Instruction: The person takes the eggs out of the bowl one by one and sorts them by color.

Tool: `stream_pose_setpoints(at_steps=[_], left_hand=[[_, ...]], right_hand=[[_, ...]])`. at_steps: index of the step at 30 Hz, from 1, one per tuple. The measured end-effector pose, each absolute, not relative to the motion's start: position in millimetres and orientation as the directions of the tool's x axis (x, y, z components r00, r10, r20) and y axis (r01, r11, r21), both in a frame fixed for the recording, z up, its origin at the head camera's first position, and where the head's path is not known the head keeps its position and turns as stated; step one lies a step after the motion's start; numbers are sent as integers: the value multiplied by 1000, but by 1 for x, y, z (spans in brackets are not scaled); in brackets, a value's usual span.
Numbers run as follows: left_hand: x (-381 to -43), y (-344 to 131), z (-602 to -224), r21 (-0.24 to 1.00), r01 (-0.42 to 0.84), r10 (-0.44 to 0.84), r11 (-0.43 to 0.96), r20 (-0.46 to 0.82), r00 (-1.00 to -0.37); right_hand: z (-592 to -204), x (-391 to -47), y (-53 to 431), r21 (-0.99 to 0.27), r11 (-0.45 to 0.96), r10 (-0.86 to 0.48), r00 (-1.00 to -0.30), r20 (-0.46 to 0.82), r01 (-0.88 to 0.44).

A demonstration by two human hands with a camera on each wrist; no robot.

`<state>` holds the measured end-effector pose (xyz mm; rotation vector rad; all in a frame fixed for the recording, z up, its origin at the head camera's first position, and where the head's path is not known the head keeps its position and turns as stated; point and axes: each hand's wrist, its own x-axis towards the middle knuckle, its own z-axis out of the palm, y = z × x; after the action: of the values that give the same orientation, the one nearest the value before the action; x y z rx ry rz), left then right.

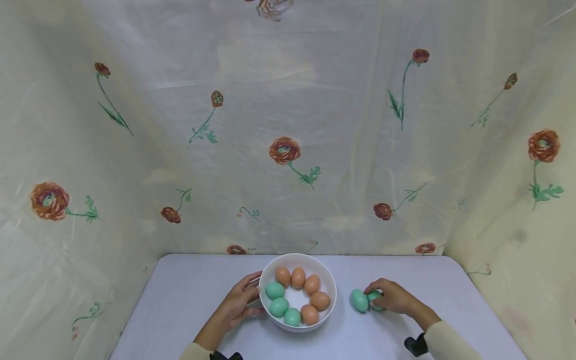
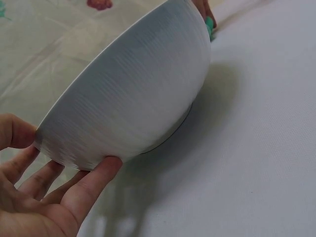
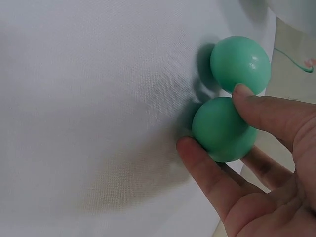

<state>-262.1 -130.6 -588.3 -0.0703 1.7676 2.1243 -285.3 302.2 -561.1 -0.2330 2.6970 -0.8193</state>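
Observation:
A white bowl (image 1: 298,299) stands on the table, with several brown eggs (image 1: 320,301) and three green eggs (image 1: 279,307) ringed along its inner wall. At its left side my left hand (image 1: 239,303) holds the bowl, the fingers spread against the outer wall (image 2: 133,84) and one digit at the rim. Right of the bowl, my right hand (image 1: 392,297) pinches a green egg (image 3: 222,129) between thumb and fingers. Another green egg (image 3: 241,64) lies right beside the pinched one, on its bowl side. The bowl's contents are hidden from the left wrist view.
The table (image 1: 180,285) has a white cover and rounded far corners. Pale cloth (image 1: 288,100) printed with flowers hangs behind it and along both sides. Dark wrist straps (image 1: 416,345) show at the sleeve cuffs.

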Motion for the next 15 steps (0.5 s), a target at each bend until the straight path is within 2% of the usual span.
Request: stream_pose_setpoints(at_steps=[7,15], left_hand=[[-263,-130,-589,931,-334,247,-146,-292,-924],[-262,-131,-586,937,-318,251,-147,-276,-928]], right_hand=[[-560,-286,304,-555,829,-257,-927,-275,-65],[-548,-285,309,-519,844,-317,-908,-274,-138]])
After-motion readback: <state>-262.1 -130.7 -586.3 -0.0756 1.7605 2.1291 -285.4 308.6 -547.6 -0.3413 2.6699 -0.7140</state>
